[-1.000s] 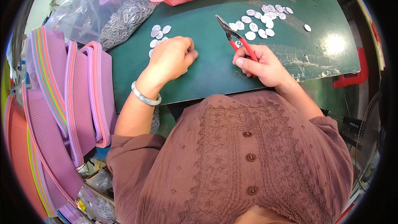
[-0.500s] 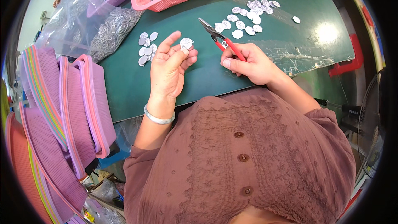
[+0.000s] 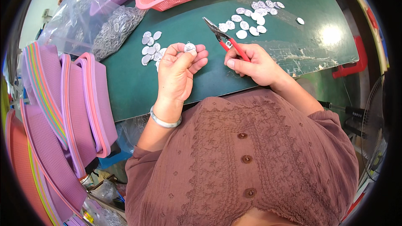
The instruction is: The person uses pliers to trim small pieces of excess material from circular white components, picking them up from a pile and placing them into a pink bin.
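The silvery disc (image 3: 190, 47) is pinched in my half-curled left hand (image 3: 178, 70), loop (image 3: 188, 42) toward twelve, at seven o'clock from the tip of the pliers (image 3: 235, 47) (not touching it) that my closed right hand (image 3: 253, 60) grips, aimed between ten and eleven.

The slender metal pliers (image 3: 228, 43) are dark grey with red handles; the round silver metal medal (image 3: 189, 47) bears a raised pattern. The flat dark-green tabletop (image 3: 138, 90) has pale scuffs. Multicoloured stripes edge the lilac perforated plastic baskets (image 3: 77, 109), and darker embroidery patterns the loose brown fabric blouse (image 3: 217, 150).
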A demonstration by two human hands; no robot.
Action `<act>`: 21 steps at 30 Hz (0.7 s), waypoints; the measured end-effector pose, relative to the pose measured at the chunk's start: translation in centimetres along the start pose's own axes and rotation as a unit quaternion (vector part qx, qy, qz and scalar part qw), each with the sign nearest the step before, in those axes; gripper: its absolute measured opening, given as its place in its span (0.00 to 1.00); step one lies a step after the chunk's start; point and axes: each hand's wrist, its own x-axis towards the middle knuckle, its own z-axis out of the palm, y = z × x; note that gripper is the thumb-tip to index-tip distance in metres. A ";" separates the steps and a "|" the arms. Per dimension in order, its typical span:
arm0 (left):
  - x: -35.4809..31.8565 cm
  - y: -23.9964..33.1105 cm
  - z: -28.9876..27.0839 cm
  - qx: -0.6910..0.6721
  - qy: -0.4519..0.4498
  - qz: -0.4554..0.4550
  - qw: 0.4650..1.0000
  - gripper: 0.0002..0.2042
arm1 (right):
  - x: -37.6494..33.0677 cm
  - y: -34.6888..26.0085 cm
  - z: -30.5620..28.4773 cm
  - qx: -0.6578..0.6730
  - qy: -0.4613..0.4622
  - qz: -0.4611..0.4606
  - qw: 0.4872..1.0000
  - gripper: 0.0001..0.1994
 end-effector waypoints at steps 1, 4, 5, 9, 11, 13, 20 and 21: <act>-0.1 0.1 0.1 -0.001 0.001 0.002 1.000 0.03 | 0.0 0.0 0.0 0.000 0.001 0.002 1.000 0.07; -0.3 0.3 0.2 -0.019 0.018 -0.004 1.000 0.06 | 0.0 0.1 -0.1 0.001 -0.001 0.002 1.000 0.07; -0.3 0.3 0.1 -0.018 0.019 -0.005 1.000 0.06 | -0.1 0.1 -0.1 -0.001 -0.002 0.003 1.000 0.07; -0.4 0.3 0.0 -0.015 0.024 -0.008 1.000 0.04 | 0.0 0.1 0.0 -0.023 -0.009 -0.020 1.000 0.08; -0.5 0.4 0.0 -0.002 0.029 -0.001 1.000 0.04 | 0.1 0.2 0.0 -0.052 -0.016 -0.044 0.998 0.09; -0.6 0.5 0.1 0.021 0.034 0.014 0.999 0.05 | 0.2 0.3 0.0 -0.095 -0.024 -0.068 0.993 0.10; -0.7 1.8 0.3 0.099 0.033 0.051 0.993 0.08 | 0.7 -0.5 0.0 -0.191 -0.076 -0.090 0.974 0.12; -0.7 2.0 0.3 0.107 0.035 0.051 0.992 0.08 | 0.7 -0.5 0.0 -0.202 -0.080 -0.089 0.972 0.12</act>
